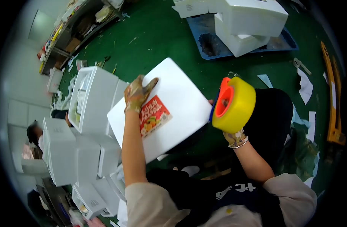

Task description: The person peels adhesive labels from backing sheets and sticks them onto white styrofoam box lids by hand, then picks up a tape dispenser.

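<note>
A white foam lid [185, 102] with a red printed label [154, 115] lies tilted in front of me. My left hand [136, 94], in a stained glove, grips its far left edge, the thumb stretched over the top face and the other fingers partly hidden. Beside the lid's right corner, my gloved right hand [236, 138] is closed on a tape dispenser [224, 102] with an orange-red hub and a wide roll of yellow tape [239, 104]. Most of the right fingers are hidden behind the roll.
White foam boxes [88, 151] are stacked at left, with a person [35, 132] beyond them. More foam boxes [253, 22] stand on a blue pallet [207, 55]. A yellow pallet-jack-like frame [332, 98] is at right. Paper scraps [305, 87] litter the green floor.
</note>
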Motion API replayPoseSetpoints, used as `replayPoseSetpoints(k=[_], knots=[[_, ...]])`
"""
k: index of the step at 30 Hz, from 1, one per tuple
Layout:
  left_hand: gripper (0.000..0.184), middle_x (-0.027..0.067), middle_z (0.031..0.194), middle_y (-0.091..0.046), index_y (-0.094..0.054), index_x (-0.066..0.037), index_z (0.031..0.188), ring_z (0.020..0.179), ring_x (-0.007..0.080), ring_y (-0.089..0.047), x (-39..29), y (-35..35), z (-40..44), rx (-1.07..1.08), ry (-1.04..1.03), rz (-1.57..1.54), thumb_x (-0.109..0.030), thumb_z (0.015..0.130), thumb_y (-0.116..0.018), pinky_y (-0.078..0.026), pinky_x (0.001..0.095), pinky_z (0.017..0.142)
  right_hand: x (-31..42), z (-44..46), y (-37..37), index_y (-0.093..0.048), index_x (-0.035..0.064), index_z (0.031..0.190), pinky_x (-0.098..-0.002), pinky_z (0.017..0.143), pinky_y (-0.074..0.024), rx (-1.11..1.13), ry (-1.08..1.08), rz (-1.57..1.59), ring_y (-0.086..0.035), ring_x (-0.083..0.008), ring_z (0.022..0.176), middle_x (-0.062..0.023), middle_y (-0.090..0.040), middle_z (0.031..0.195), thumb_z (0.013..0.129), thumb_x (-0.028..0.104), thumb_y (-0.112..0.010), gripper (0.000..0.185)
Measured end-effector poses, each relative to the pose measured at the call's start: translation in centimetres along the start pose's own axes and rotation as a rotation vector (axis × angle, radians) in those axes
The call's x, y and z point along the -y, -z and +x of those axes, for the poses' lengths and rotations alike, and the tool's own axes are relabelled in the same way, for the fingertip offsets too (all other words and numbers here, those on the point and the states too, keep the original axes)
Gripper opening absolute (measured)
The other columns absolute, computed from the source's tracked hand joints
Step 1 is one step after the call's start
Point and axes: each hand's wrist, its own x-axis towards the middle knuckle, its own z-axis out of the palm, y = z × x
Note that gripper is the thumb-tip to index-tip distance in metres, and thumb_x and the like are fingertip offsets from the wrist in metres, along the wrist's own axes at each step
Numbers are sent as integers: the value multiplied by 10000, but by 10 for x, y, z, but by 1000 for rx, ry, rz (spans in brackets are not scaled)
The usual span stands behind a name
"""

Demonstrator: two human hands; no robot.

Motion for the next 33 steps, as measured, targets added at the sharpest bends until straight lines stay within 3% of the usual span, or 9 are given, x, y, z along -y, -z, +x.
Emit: replayPoseSetpoints(k=[2, 5, 9, 11, 13, 20, 23, 28, 33], knots=[[755, 178, 1083, -657, -583, -103, 1232, 998, 313, -640, 1, 8, -3, 89, 35, 0, -688, 755, -569, -483, 364, 904, 6, 18, 28, -412, 91, 1353, -387, 826, -550, 105, -144, 28, -624, -312, 1020, -177, -544, 1238, 918, 358, -555, 530], [721, 188, 1042, -670, -595, -83, 1209, 908, 314, -671, 15, 5, 8, -2, 23, -17, -658, 776, -561, -507, 369, 853, 46, 46, -11, -493, -12, 1232, -339, 802, -550, -19, 36, -609, -661, -227, 922, -168, -638, 1060, 816, 297, -708, 561], [763, 215, 1076, -653, -543, 11, 1260, 841, 287, -683, 58, -5, 29, 105, 90, -227, -581, 784, -611, -534, 336, 802, 107, 108, -21, -512, -55, 1182, -290, 776, -528, -16, -88, -1163, -645, -185, 869, -122, -655, 1000, 745, 64, -688, 485], [751, 224, 1080, -649, -544, 33, 1250, 807, 290, -683, 71, -14, 33, 66, 121, -224, -547, 782, -640, -545, 328, 780, 111, 143, -19, -495, -62, 1213, -292, 765, -522, -137, -32, -1447, -644, -204, 858, -152, -654, 983, 706, 150, -737, 601], [507, 195, 909, -683, -612, 70, 1085, 769, 235, -647, 67, -16, 26, -62, 87, -268, -388, 870, -630, -521, 320, 699, 115, 179, -22, -414, -87, 1293, -283, 771, -504, 108, -92, -1785, -616, -209, 858, -173, -636, 1017, 725, 194, -733, 709], [455, 168, 851, -681, -652, 62, 1008, 692, 212, -588, 56, -2, 30, 22, 83, -318, -375, 886, -614, -478, 299, 709, 93, 214, -55, -558, -47, 1057, -255, 633, -510, 685, -557, -1099, -606, -120, 720, -85, -659, 863, 733, 164, -755, 433], [449, 166, 841, -680, -649, 55, 1017, 691, 202, -588, 61, 4, 31, 133, 60, -334, -375, 896, -601, -481, 304, 707, 66, 189, -44, -494, -75, 1166, -295, 702, -506, 682, -586, -1163, -609, -169, 819, -139, -647, 935, 726, 238, -758, 601], [601, 246, 983, -657, -641, 41, 1058, 903, 376, -614, 22, 6, 35, 142, 169, -111, -520, 913, -482, -455, 368, 843, 51, 152, -34, -437, -47, 1243, -334, 811, -492, 521, -348, -1176, -611, -286, 898, -196, -617, 993, 716, 287, -719, 684], [622, 254, 1000, -652, -637, 50, 1066, 954, 354, -620, 32, -4, 33, 31, 269, -142, -537, 888, -529, -454, 358, 871, 57, 158, -27, -461, -29, 1210, -282, 823, -485, 535, -509, -1117, -607, -248, 940, -182, -605, 1021, 732, 280, -741, 635]])
